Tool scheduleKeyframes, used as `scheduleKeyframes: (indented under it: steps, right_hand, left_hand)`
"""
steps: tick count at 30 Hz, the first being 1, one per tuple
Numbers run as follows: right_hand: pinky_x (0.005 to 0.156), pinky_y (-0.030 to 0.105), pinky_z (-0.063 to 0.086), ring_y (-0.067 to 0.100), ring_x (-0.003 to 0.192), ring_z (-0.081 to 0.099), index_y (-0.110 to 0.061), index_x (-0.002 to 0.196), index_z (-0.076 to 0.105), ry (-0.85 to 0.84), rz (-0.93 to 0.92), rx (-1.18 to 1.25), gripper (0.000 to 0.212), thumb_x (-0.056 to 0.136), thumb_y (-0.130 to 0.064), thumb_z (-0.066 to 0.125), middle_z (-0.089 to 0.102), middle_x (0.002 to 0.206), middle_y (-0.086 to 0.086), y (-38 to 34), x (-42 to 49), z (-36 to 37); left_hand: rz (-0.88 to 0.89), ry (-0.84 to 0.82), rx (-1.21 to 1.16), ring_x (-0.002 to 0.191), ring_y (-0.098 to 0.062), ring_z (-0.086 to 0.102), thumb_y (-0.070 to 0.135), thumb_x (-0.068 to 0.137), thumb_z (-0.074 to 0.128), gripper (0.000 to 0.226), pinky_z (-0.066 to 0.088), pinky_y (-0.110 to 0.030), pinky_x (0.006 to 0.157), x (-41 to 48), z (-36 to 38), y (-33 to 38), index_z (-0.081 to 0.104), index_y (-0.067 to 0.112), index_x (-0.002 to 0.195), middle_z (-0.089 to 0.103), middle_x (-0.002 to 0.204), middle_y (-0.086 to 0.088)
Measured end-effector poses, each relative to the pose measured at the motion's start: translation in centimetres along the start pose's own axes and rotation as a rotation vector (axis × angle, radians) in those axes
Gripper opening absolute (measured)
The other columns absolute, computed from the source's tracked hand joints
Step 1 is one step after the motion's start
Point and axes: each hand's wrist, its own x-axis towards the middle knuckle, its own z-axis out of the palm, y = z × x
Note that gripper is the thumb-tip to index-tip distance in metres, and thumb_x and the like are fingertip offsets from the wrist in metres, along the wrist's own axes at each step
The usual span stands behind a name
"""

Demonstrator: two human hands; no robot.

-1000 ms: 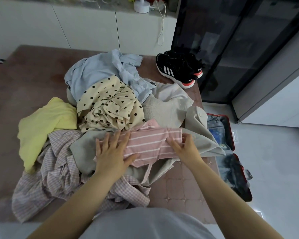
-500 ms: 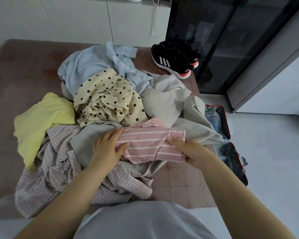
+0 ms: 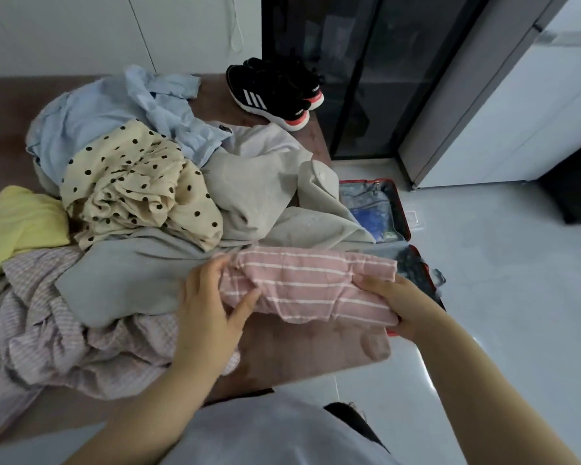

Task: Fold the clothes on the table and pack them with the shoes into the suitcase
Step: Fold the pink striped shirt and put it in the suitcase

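Between the hands, a folded pink white-striped fabric garment (image 3: 311, 283) is being held over the brown tabletop (image 3: 299, 355) near its right edge; the left hand (image 3: 212, 308) is pinching one end, the right hand (image 3: 405, 305) is gripping the other. Just past the right hand, an open red-rimmed suitcase (image 3: 402, 209) is lying on pale glossy floor (image 3: 500, 313). Left of the grip, crumpled clothes (image 3: 131, 280) are crowding the surface; black trainers (image 3: 265, 95) are sitting far behind.

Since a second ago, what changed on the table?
The folded pink striped garment moved right, off the heap of loose clothes; its right end now reaches past the brown table edge, above the open red suitcase. The left hand went from pressing flat to gripping its left end; the right hand grips the other. The heap and the black sneakers stayed put.
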Motion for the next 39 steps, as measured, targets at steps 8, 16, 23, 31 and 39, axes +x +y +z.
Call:
scheduleKeyframes:
  steps: [8,16,23,31,39]
  right_hand:
    - [0.079,0.034,0.056,0.022,0.089,0.067,-0.01,0.106,0.064,-0.018,0.102,0.01,0.038,0.069,-0.015,0.073,0.072,0.101,0.008,3.5,0.1,-13.4]
    - [0.083,0.038,0.054,0.024,0.089,0.066,-0.009,0.108,0.063,0.006,0.1,0.042,0.026,0.082,-0.009,0.067,0.07,0.1,0.01,3.5,1.8,-19.5]
    - [0.075,0.034,0.056,0.024,0.093,0.068,-0.009,0.114,0.062,-0.072,0.088,-0.023,0.07,0.053,-0.033,0.086,0.071,0.105,0.011,0.4,5.0,-27.2]
    - [0.065,0.029,0.056,0.023,0.087,0.07,-0.004,0.113,0.062,-0.082,0.095,0.057,0.095,0.031,-0.04,0.094,0.071,0.103,0.014,-0.4,11.1,-36.7]
    - [0.085,0.053,0.05,0.04,0.099,0.063,-0.007,0.116,0.06,0.073,0.216,-0.006,0.084,0.048,-0.048,0.087,0.064,0.113,0.025,5.1,26.5,-45.5]
  left_hand:
    - [-0.491,-0.235,-0.043,0.126,-0.04,0.037,0.053,0.077,0.063,0.088,0.028,-0.043,0.106,-3.8,13.8,8.3,0.027,0.008,0.143,0.037,0.139,-0.023]
    - [-0.618,-0.063,-0.181,0.097,-0.029,0.057,0.031,0.078,0.072,0.061,0.041,-0.033,0.077,-3.1,18.7,13.5,0.039,0.006,0.123,0.056,0.119,-0.012]
    - [-0.591,-0.029,-0.311,0.091,-0.022,0.055,0.028,0.077,0.074,0.052,0.043,-0.032,0.075,-0.2,24.2,17.0,0.042,0.011,0.116,0.053,0.103,-0.001]
    - [-0.676,-0.185,-0.26,0.092,-0.029,0.057,0.03,0.074,0.075,0.045,0.046,-0.042,0.085,4.8,36.1,18.9,0.038,0.018,0.095,0.056,0.098,-0.005]
    - [-0.857,-0.166,-0.337,0.1,-0.027,0.052,0.021,0.075,0.075,0.05,0.042,-0.033,0.082,9.9,55.1,13.5,0.04,0.014,0.11,0.05,0.112,-0.006]
